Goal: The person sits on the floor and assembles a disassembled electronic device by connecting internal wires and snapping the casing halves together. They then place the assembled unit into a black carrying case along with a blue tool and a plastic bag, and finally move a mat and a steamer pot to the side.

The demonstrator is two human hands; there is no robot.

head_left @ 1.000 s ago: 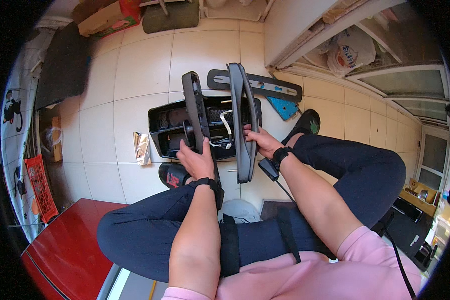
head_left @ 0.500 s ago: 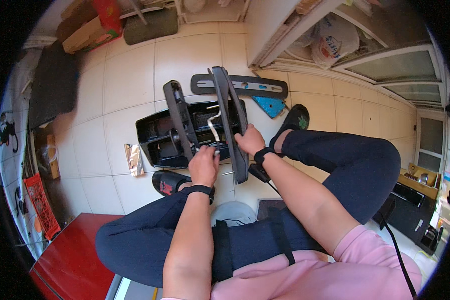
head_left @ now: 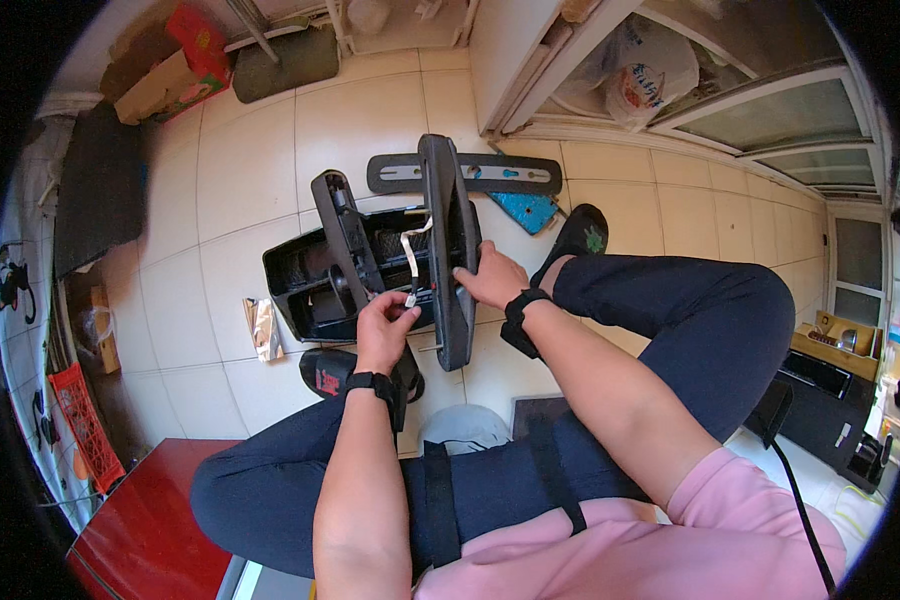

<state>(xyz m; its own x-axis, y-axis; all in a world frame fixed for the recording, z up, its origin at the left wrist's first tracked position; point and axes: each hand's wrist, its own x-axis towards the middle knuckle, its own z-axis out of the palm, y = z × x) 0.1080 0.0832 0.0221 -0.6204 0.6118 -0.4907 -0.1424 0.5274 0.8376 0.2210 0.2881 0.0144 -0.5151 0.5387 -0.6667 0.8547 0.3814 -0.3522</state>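
My right hand (head_left: pixel 492 278) is closed around the right edge of a long black plastic panel (head_left: pixel 448 220), held tilted up over a black housing (head_left: pixel 295 265) on the floor. The fingertips of my left hand (head_left: pixel 383 328) pinch at a small white connector (head_left: pixel 411 299). From that connector a white cable (head_left: pixel 412 252) runs up towards the panel. A second long black plastic piece (head_left: pixel 338 205) stands in the housing, left of the panel; my left hand covers its near end. A thin metal pin sticks out of the panel's near end.
Behind the housing lie a black strip with a slotted metal plate (head_left: pixel 520 174) and a blue perforated piece (head_left: pixel 525 211). A crumpled foil wrapper (head_left: pixel 264 330) is left of the housing. My slippered foot (head_left: pixel 582 232) is right of it. A red surface (head_left: pixel 155 500) borders the lower left.
The panel has turned, showing a single broad face rather than two edges. My left hand has drawn slightly nearer and left, and the white connector now shows at its fingertips.
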